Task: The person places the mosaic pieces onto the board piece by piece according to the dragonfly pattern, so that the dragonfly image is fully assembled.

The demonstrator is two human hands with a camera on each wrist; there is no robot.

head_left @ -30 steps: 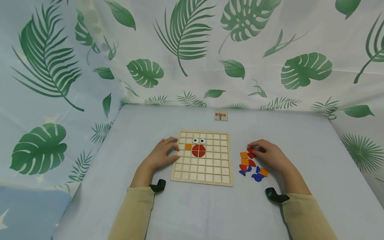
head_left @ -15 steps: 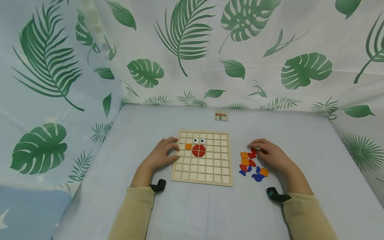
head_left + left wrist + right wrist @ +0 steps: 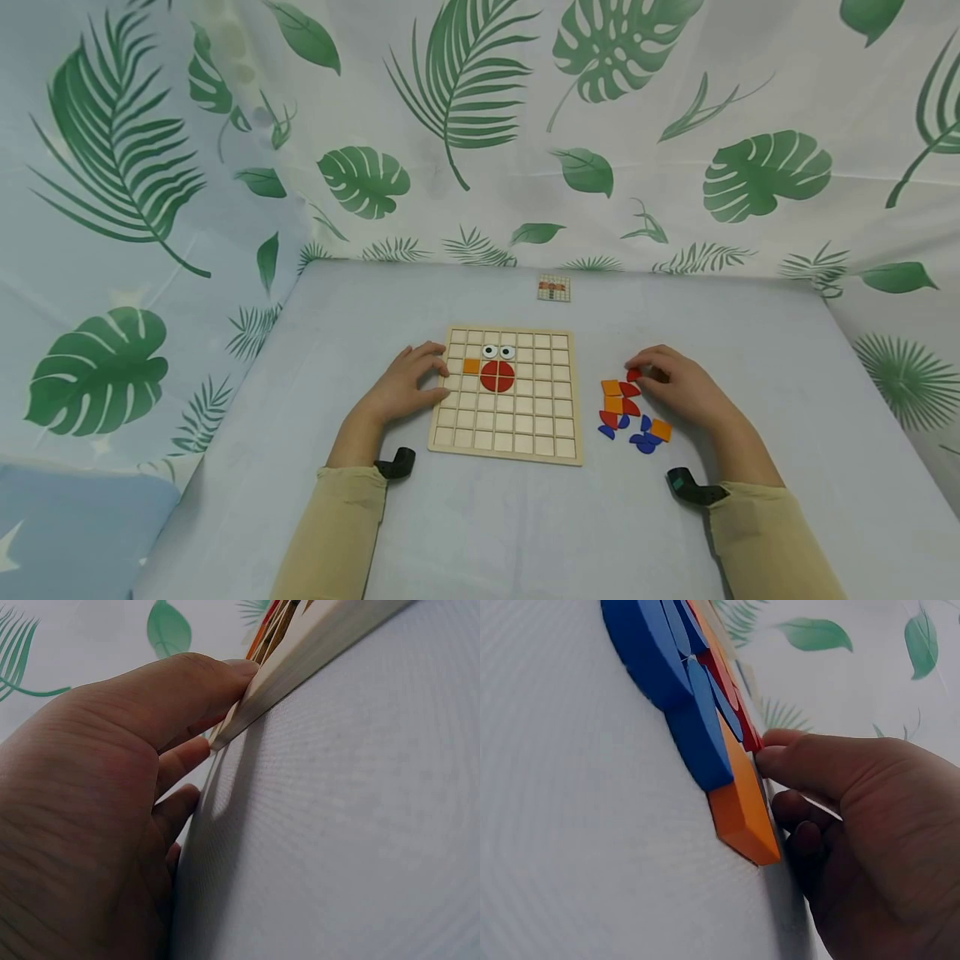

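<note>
A square wooden grid board (image 3: 523, 422) lies on the table, bearing two eye pieces (image 3: 498, 352), a red circle of quarter pieces (image 3: 497, 377) and one orange square (image 3: 471, 367). My left hand (image 3: 401, 385) rests at the board's left edge; in the left wrist view its thumb (image 3: 225, 671) touches the wooden rim. At the right, my right hand (image 3: 678, 383) pinches a red quarter-circle piece (image 3: 634, 375) between thumb and fingertips, at the top of a loose group of pieces. The wrist view shows these fingertips (image 3: 772, 759) against a red edge, partly hidden.
Loose red quarter pieces (image 3: 630, 407), orange squares (image 3: 612, 388) and blue rounded pieces (image 3: 645, 447) lie between the board and my right hand. A small patterned card (image 3: 553, 288) lies behind the board. Leaf-printed cloth (image 3: 480, 208) rises at the table's back.
The fingers of my right hand have shifted slightly right, and the red piece at their tips has moved and turned with them. My left hand and the board stay where they were.
</note>
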